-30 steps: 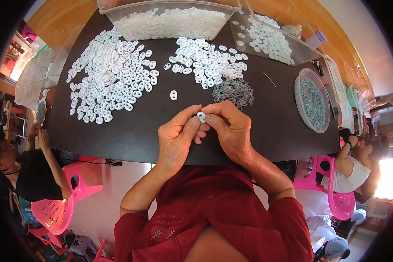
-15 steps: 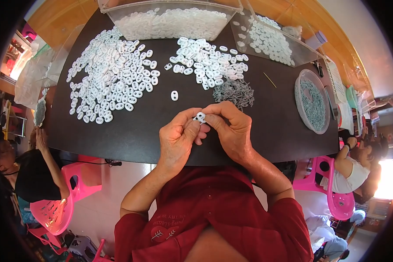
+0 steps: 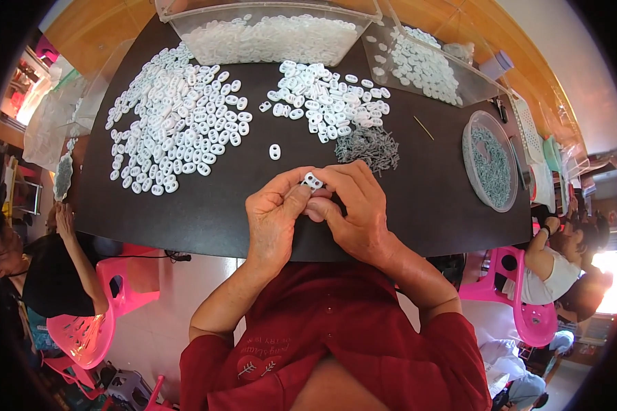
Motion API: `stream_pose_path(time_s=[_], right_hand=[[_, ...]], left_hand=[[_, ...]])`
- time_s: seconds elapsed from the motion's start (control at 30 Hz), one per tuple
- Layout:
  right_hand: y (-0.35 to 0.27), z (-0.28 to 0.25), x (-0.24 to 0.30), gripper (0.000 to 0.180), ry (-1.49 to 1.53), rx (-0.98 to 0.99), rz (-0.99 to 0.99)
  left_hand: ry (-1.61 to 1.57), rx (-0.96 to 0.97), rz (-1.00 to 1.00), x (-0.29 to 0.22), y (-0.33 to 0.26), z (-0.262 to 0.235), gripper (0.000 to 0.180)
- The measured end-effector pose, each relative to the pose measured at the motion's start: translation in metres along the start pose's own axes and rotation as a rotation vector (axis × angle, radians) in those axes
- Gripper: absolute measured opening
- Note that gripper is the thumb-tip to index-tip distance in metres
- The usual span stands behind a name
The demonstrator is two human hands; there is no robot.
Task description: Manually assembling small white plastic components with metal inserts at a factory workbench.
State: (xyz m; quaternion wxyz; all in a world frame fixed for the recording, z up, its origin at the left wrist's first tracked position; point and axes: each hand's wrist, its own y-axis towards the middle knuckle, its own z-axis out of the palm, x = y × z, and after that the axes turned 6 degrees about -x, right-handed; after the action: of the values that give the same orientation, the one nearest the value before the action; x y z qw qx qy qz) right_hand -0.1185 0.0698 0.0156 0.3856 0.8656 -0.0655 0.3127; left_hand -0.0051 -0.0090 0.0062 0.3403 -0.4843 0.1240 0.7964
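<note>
White plastic piece (image 3: 312, 180) — rounded, with two dark holes — sits up between my two hands, over the near side of the desk (image 3: 199, 212). The thumb and forefinger of my left hand (image 3: 269, 216) pinch it from the left. The forefinger of my right hand (image 3: 358, 218) bends in against its other side, the thumb lower down; whether those fingers truly grip it or only steady it, I cannot tell. Anything tucked beneath it is too small to make out.

To handle it well, I judge a light pinch at the edge best, so the holes face me uncovered. The left fingers should hold firm while the right ones do the fine turning and pressing, in small moves. I'd work low over the desk — a slip would then land there, not on my red shirt (image 3: 391, 342).

One loose white piece (image 3: 275, 152) lies just ahead, within easy reach. Beyond my right hand is the heap of grey bits (image 3: 367, 148), touching the middle heap of white pieces (image 3: 329, 99); my wrist should stay clear of it.
</note>
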Motion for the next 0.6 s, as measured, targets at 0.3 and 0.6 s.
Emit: stream_pose_path(time_s=[0.3, 0.6], right_hand=[[-0.0006, 0.0005, -0.0023, 0.038, -0.104, -0.056, -0.124], [-0.0013, 0.0019, -0.0046, 0.036, -0.088, -0.087, -0.131]], left_hand=[[-0.056, -0.016, -0.051, -0.0020, -0.0007, 0.0015, 0.025], [0.109, -0.004, -0.042, -0.0056, 0.0024, -0.0018, 0.023]])
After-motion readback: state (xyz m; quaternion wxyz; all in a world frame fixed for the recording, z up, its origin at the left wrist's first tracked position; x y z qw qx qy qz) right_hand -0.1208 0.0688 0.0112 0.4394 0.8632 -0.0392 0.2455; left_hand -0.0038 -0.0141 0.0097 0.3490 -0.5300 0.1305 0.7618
